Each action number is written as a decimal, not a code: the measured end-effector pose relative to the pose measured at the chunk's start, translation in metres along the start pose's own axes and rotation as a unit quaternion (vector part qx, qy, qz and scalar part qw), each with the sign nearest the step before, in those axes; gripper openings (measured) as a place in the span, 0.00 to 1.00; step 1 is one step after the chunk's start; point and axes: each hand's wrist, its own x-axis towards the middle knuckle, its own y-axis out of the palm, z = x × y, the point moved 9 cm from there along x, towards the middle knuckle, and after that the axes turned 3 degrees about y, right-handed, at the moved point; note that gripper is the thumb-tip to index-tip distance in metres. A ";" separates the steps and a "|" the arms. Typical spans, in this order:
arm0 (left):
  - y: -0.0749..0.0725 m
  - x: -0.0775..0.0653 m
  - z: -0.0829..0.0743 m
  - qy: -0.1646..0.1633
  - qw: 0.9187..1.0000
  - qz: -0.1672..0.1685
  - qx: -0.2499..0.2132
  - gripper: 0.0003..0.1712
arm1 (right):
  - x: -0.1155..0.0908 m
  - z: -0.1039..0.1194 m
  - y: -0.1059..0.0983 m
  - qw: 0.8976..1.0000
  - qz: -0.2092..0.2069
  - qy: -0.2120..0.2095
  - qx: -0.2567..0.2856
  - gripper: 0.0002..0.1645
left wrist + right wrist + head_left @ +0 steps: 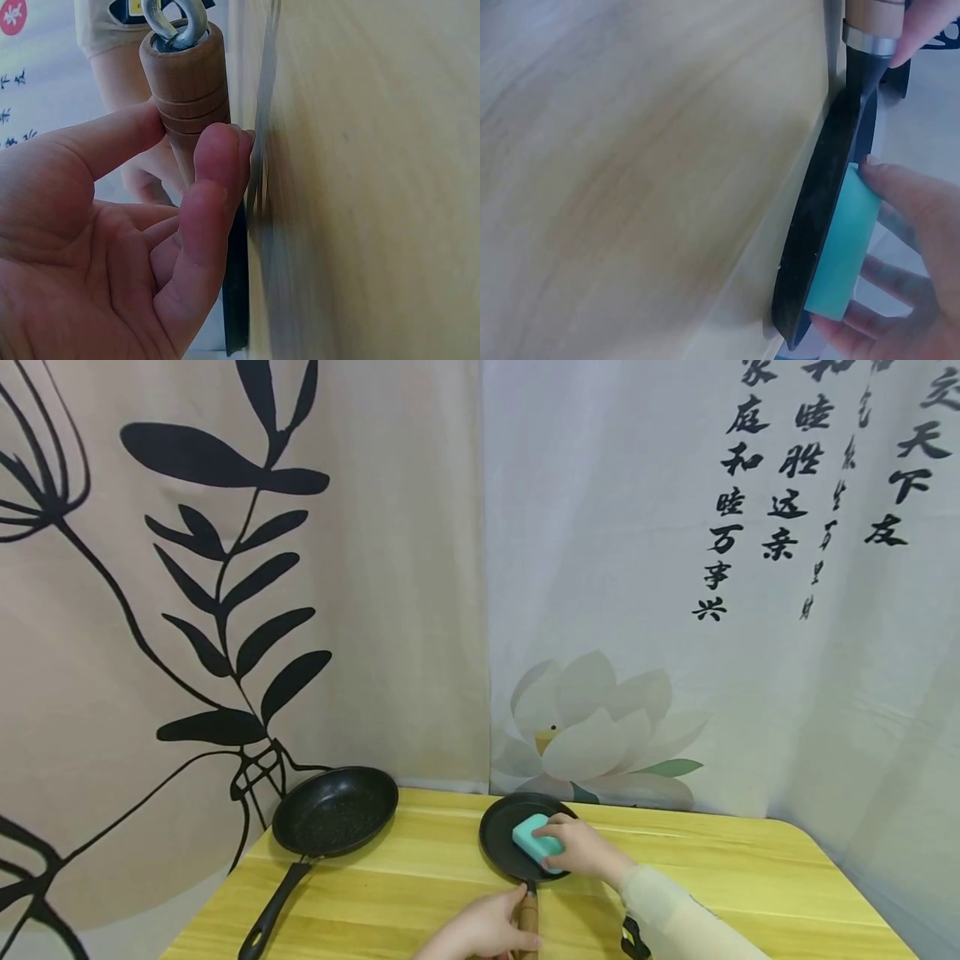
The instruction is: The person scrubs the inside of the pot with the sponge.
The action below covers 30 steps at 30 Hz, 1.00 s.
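Observation:
A small, shallow black pan (498,837) rests on the yellow wooden table, its wooden handle (186,79) pointing toward me. My left hand (483,922) holds that handle between thumb and fingers; a metal hanging ring (177,22) tops the handle's end in the left wrist view. With thumb and fingertips, my right hand (585,850) grips a turquoise sponge block (845,244) and keeps it down inside the pan. In the right wrist view the block sits within the low rim, partly behind it.
A larger, deeper black frying pan (337,814) stands at the table's back left, its black handle (273,910) angled toward the front left. Behind the wooden table (435,843) hangs a printed curtain (405,610) with leaves, a lotus and black characters.

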 end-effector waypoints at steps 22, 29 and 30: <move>0.010 0.021 0.024 0.034 0.998 0.030 -0.039 0.59 | -0.003 0.002 0.004 1.000 -0.009 0.004 -0.010 0.27; 0.008 0.020 0.024 0.034 0.998 0.021 -0.051 0.59 | -0.001 0.007 0.004 1.000 -0.006 0.004 -0.001 0.27; 0.007 0.020 0.023 0.033 0.998 0.017 -0.046 0.59 | 0.000 0.008 0.004 1.000 -0.005 0.004 -0.001 0.27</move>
